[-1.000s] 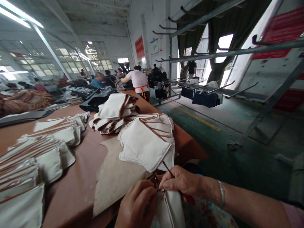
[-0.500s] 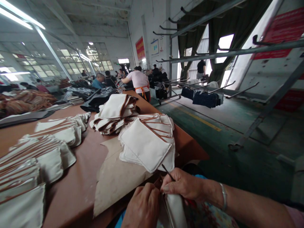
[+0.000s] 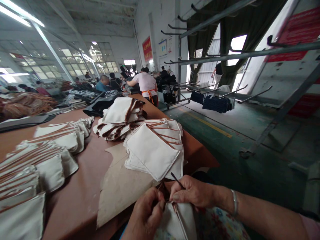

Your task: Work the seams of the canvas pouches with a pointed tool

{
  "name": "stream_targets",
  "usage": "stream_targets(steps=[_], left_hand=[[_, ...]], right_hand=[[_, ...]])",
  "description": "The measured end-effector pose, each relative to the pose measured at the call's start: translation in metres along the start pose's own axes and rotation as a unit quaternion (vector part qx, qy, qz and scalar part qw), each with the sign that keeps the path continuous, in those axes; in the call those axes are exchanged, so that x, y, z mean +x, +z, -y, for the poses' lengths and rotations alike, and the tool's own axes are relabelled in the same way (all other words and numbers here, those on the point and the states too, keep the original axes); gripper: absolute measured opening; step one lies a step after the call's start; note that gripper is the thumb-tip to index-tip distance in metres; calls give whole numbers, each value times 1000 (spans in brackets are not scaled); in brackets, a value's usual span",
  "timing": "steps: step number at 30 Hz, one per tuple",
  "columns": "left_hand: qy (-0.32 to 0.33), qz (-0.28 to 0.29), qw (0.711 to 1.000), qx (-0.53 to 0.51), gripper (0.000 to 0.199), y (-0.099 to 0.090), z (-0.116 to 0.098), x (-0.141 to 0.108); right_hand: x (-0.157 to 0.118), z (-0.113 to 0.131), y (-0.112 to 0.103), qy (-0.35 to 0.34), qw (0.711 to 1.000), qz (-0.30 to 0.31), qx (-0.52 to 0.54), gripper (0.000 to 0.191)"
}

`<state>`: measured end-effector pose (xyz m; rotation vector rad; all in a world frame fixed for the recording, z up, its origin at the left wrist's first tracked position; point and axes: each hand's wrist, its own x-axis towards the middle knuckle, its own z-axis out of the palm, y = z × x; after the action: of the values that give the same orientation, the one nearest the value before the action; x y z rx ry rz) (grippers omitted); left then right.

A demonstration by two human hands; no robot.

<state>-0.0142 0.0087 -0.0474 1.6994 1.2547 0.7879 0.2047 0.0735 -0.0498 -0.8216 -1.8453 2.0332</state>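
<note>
My left hand [image 3: 146, 215] and my right hand [image 3: 192, 193] meet at the table's near edge over a cream canvas pouch [image 3: 178, 221] with brown trim. The left hand pinches the pouch's top edge. The right hand grips a thin dark tool [image 3: 177, 180] whose tip pokes up above the fingers, and it presses on the same edge. A bracelet circles my right wrist. Just beyond the hands lies a stack of finished cream pouches [image 3: 152, 151].
A brown table [image 3: 82, 186] carries a kraft paper sheet [image 3: 120, 186], rows of cream pouches [image 3: 42, 160] at left and a folded pile [image 3: 121, 116] behind. People work at the far end, one in an orange apron [image 3: 146, 86]. Metal racks [image 3: 240, 55] stand right of a green floor aisle.
My hands shifted slightly on the pouch edge, the left hand moving up and closing its pinch. A person by the far windows walked right.
</note>
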Motion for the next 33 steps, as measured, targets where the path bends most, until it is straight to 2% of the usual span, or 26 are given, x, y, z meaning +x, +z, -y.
stream_targets(steps=[4,9,11,13,16,18,20,22,23,25,28,33], left_hand=[[-96,73,984,-135,34,-11,-3,1],[-154,149,951,-224,43,-11,2,-1],[-176,140,941,-252,43,-5,5,-1],[-191,108,937,-270,43,1,5,-1],[-204,79,932,-290,45,5,-3,-2],[-208,73,932,-287,43,4,-9,-2],[-199,73,935,-283,37,2,-13,-2],[-188,69,942,-268,29,0,-13,-2],[-183,66,947,-254,24,0,-12,-2],[-175,62,958,-218,16,1,-8,-2],[-163,64,966,-190,14,3,-5,-1],[-158,59,971,-169,13,6,-10,-3]], right_hand=[[-1,1,-2,16,1000,-8,-9,37],[1,-3,-3,42,998,-12,-48,42],[2,1,-3,23,995,-20,-97,45],[-1,12,-5,-37,983,-53,-170,45],[-16,42,-7,-126,936,-129,-303,48],[-28,62,-5,-129,924,-127,-336,49],[-38,74,1,-78,951,-51,-295,44],[-41,75,7,22,975,38,-216,38],[-40,71,10,82,979,66,-175,37],[-35,57,13,177,975,78,-108,38],[-25,33,12,204,975,75,-50,44],[-16,14,6,219,965,144,23,46]])
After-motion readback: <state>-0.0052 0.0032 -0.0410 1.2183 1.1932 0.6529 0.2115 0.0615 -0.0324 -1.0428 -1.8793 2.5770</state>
